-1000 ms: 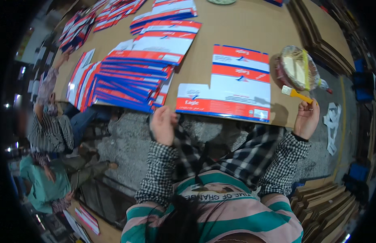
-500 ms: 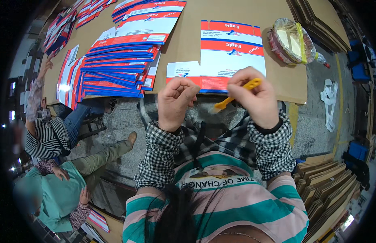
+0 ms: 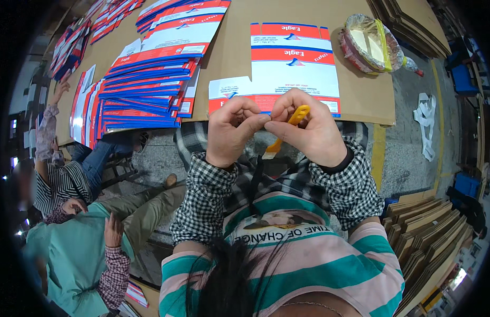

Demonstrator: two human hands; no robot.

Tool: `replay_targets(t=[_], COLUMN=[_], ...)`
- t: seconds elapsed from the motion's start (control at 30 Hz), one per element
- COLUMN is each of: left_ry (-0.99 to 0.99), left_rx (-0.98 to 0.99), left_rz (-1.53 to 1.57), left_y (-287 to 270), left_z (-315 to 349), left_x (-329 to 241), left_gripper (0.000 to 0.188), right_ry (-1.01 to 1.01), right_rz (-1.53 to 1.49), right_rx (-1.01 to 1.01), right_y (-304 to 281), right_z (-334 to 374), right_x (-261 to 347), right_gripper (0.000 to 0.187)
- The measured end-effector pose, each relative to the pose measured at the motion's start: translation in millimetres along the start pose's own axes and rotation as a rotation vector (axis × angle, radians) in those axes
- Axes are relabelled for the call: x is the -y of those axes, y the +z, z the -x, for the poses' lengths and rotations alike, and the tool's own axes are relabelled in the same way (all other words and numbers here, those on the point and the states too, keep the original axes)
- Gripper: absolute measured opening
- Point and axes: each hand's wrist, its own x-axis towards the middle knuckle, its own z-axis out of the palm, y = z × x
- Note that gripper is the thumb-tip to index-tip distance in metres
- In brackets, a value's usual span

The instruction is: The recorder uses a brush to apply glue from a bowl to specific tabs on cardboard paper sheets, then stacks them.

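Note:
My right hand grips a small yellow-handled brush, its pale bristles pointing down toward my lap. My left hand is closed, thumb and forefinger pinched together. The fingertips of both hands meet at the near edge of a flat carton blank, printed red, white and blue. Whatever lies between the fingertips is too small or hidden to make out. The blank lies flat on the brown table, with a side flap reaching left.
A large fanned stack of folded cartons stands to the left. At the right is a plastic-lined bowl of cream-coloured paste, with a bottle beside it. Cardboard sheets stand at lower right. Two other people are on the left.
My right hand has moved left with the brush, bringing its fingertips to those of my left hand. The whole view has shifted slightly. A person at lower left has moved.

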Motion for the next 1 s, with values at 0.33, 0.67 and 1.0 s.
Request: replay_targets(t=[0.33, 0.67, 1.0], left_ry=[-0.014, -0.113, -0.233], left_rx=[-0.019, 0.004, 0.151], left_rz=[-0.039, -0.058, 0.024], left_y=[1, 0, -2], left_z=[0, 1, -3], left_x=[2, 2, 3], left_gripper=[0.011, 0.01, 0.01], right_ry=[-0.025, 0.005, 0.124], right_rz=[0.091, 0.077, -0.143], right_rx=[-0.028, 0.022, 0.147], right_y=[1, -3, -12], right_z=[0, -1, 2], right_x=[-1, -1, 3], right_gripper=[0.015, 0.012, 0.011])
